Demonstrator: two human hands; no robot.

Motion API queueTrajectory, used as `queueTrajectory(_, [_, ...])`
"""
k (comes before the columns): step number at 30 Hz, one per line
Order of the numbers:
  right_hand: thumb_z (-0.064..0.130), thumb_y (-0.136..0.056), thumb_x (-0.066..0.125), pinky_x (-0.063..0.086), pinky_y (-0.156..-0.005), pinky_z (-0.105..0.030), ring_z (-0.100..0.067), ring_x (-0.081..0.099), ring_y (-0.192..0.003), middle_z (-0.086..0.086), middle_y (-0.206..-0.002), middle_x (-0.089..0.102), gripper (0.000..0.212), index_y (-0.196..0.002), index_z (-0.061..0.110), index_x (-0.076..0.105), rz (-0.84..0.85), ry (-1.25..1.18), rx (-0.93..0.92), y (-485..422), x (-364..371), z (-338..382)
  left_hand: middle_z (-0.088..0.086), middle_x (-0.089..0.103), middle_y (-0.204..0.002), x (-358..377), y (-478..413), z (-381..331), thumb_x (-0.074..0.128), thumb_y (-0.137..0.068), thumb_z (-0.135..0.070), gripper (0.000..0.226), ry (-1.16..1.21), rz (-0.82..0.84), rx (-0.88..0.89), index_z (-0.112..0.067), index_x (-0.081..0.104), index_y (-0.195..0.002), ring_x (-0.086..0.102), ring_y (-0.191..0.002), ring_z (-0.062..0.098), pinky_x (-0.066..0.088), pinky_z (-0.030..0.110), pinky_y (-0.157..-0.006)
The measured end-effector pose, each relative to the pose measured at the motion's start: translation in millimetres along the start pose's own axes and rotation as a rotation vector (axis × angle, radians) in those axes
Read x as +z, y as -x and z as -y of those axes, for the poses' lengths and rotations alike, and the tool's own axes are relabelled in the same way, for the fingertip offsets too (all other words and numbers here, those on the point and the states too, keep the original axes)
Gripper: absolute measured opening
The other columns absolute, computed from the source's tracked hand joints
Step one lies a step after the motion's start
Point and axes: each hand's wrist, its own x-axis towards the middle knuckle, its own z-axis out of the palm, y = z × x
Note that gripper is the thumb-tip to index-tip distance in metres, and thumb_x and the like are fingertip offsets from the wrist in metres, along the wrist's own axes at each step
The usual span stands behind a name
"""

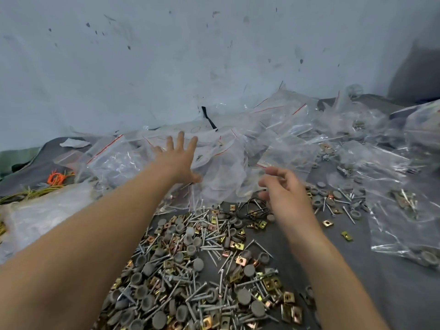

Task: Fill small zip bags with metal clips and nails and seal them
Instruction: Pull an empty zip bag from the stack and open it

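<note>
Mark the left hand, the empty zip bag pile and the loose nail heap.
left hand [179, 160]: head view, back of the hand.
empty zip bag pile [228, 172]: head view, crumpled bag mid-pile.
loose nail heap [190, 263]: head view, heap's middle.

Clear small zip bags with thin red seal lines lie crumpled in a loose, empty heap along the far side of the dark surface. Nearer, silver nails and square brass- and copper-coloured metal clips sprawl together in a broad flat pile, pointing every way. To the right, filled bags lie flat, nails and clips showing through.
</note>
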Motion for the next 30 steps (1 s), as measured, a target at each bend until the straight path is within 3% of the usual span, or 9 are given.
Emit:
queueTrajectory(2, [0.029,-0.1,0.054,0.041,-0.062,-0.02,0.007,0.059,-0.064,0.007,-0.098,0.063,0.012,-0.11,0.034,0.059,0.004,0.016,0.02,-5.5,-1.5,-5.5,0.009,-0.026,-0.161,7.1,-19.7,4.9,0.07,-0.072,-0.071,0.128,-0.007,0.061,-0.039,-0.028,-0.018,-0.153,-0.01,-0.149,0.044,0.011,0.07,-0.114])
queueTrajectory(7, [0.023,-0.1,0.053,0.045,-0.061,-0.024,-0.007,0.059,-0.071,0.002,-0.096,0.065,0.012,-0.103,0.033,0.06,-0.031,0.004,0.071,-20.7,-16.7,-13.9,0.005,-0.036,-0.158,11.3,-65.2,14.6,0.072,-0.067,-0.074,0.136,0.091,0.126,-0.101,-0.032,-0.028,-0.149,-0.01,-0.149,0.043,0.018,0.069,-0.113])
queueTrajectory(12, [0.025,-0.098,0.054,0.042,-0.063,-0.025,-0.006,0.062,-0.075,0.006,-0.096,0.066,0.011,-0.103,0.032,0.062,-0.066,0.0,0.056,-26.4,-30.3,-17.6,0.001,-0.033,-0.159,1.6,-102.2,4.6,0.073,-0.066,-0.073,0.135,0.0,0.124,-0.039,-0.036,-0.027,-0.149,0.02,-0.146,0.044,0.029,0.062,-0.111])
queueTrajectory(14, [0.027,-0.098,0.055,0.042,-0.063,-0.025,-0.001,0.062,-0.072,0.009,-0.095,0.066,0.011,-0.103,0.033,0.062,-0.066,0.004,0.046,-27.0,-30.7,-18.3,0.003,-0.012,-0.165,9.2,-111.1,-5.1,0.072,-0.072,-0.066,0.124,0.043,0.197,-0.024,-0.031,-0.014,-0.155,0.028,-0.145,0.038,0.029,0.058,-0.113])
queueTrajectory(17, [0.026,-0.098,0.053,0.046,-0.057,-0.022,0.003,0.058,-0.058,0.011,-0.094,0.066,0.013,-0.103,0.034,0.061,-0.076,0.044,0.032,-28.8,-29.7,-19.7,0.008,0.042,-0.151,13.6,-111.6,-22.1,0.067,-0.083,-0.044,0.074,0.116,0.267,0.059,-0.021,0.038,-0.147,0.044,-0.134,0.032,0.037,0.05,-0.109])
queueTrajectory(19, [0.025,-0.098,0.053,0.045,-0.049,-0.013,0.003,0.056,-0.055,0.011,-0.093,0.066,0.013,-0.104,0.033,0.061,-0.08,0.051,0.02,-29.9,-28.2,-20.5,0.009,0.057,-0.13,12.6,-103.7,-32.4,0.063,-0.086,-0.033,0.045,0.093,0.21,0.088,-0.015,0.055,-0.126,0.053,-0.121,0.033,0.045,0.044,-0.097])
queueTrajectory(21, [0.023,-0.099,0.054,0.042,-0.044,-0.011,0.003,0.055,-0.054,0.01,-0.089,0.066,0.014,-0.104,0.033,0.061,-0.083,0.052,0.011,-29.3,-24.6,-20.1,0.01,0.062,-0.112,13.1,-92.1,-40.4,0.057,-0.086,-0.022,0.018,0.044,0.123,0.113,-0.014,0.059,-0.103,0.059,-0.107,0.034,0.048,0.039,-0.084])
queueTrajectory(25, [0.023,-0.099,0.053,0.045,-0.05,-0.015,0.005,0.054,-0.054,0.007,-0.091,0.064,0.014,-0.103,0.034,0.06,-0.055,0.053,0.019,-23.3,-13.5,-14.7,0.014,0.061,-0.114,20.1,-55.2,-50.7,0.049,-0.093,-0.019,0.024,-0.021,-0.098,0.171,-0.013,0.052,-0.115,0.059,-0.102,0.036,0.039,0.035,-0.072])
queueTrajectory(30, [0.026,-0.101,0.05,0.041,-0.061,-0.021,-0.004,0.061,-0.084,0.006,-0.106,0.062,0.018,-0.116,0.034,0.056,0.008,0.034,0.031,-9.4,0.7,-9.0,0.015,0.057,-0.1,-9.9,-1.5,-41.9,0.052,-0.09,-0.011,0.012,0.158,-0.283,0.249,-0.013,0.041,-0.095,0.057,-0.089,0.036,0.043,0.04,-0.069])
